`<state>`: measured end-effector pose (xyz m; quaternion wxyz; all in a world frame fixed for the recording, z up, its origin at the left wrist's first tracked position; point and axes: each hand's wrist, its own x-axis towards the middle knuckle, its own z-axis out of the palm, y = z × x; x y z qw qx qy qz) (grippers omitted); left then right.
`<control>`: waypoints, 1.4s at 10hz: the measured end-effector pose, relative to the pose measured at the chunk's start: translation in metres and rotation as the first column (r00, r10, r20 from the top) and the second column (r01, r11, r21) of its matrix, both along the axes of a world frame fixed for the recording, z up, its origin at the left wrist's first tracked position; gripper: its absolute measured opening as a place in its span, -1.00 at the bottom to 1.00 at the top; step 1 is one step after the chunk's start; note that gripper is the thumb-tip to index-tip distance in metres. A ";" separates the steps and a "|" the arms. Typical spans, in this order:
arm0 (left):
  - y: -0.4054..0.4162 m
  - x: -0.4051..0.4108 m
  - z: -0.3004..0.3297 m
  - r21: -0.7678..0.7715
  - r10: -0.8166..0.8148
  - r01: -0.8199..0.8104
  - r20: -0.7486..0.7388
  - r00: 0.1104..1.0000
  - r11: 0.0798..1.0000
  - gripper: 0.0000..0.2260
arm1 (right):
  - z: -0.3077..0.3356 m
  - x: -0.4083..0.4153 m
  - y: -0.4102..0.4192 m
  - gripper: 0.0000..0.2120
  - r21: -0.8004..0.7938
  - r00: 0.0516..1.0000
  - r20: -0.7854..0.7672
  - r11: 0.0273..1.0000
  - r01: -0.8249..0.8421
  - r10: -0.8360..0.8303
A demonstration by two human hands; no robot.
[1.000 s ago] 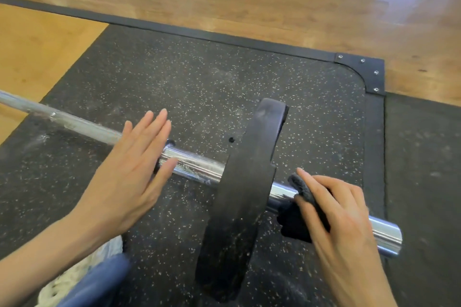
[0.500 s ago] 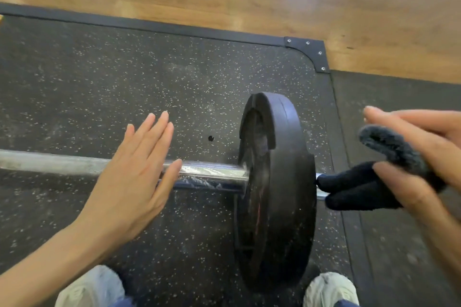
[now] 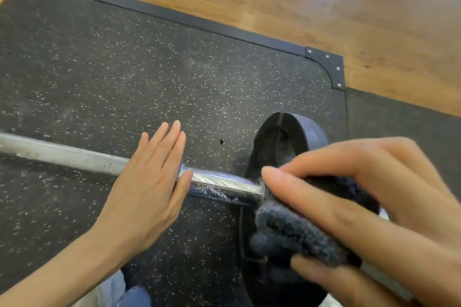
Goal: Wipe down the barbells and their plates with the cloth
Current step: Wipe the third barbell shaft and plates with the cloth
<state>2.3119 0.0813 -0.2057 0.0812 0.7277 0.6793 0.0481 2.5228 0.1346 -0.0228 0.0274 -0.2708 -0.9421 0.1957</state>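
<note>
The left hand (image 3: 147, 187) lay flat and open on the barbell (image 3: 219, 185). The right hand (image 3: 369, 209) gripped the dark cloth (image 3: 296, 234) by the black plate (image 3: 294, 132).

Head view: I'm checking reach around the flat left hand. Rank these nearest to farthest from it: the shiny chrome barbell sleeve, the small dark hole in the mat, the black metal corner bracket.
1. Shiny chrome barbell sleeve: touching the left hand, just right of it.
2. Small dark hole in the speckled mat: beyond the fingertips, to the right.
3. Black metal corner bracket: far upper right, at the mat's corner.
</note>
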 end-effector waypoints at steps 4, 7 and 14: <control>0.027 -0.015 -0.006 -0.114 -0.266 0.268 0.032 0.963 0.957 -0.46 | -0.059 -0.009 0.002 -0.76 0.098 0.935 -0.087 0.931 0.353 -0.345; 0.027 -0.029 -0.003 -0.176 -0.367 0.380 0.105 0.924 0.908 -0.43 | -0.065 -0.025 -0.014 -0.62 0.050 0.898 0.009 0.897 0.440 -0.441; 0.026 -0.055 -0.027 -0.032 -0.437 0.456 0.232 0.869 0.890 -0.47 | -0.147 -0.072 -0.063 -0.56 0.175 0.732 0.165 0.750 0.638 -0.661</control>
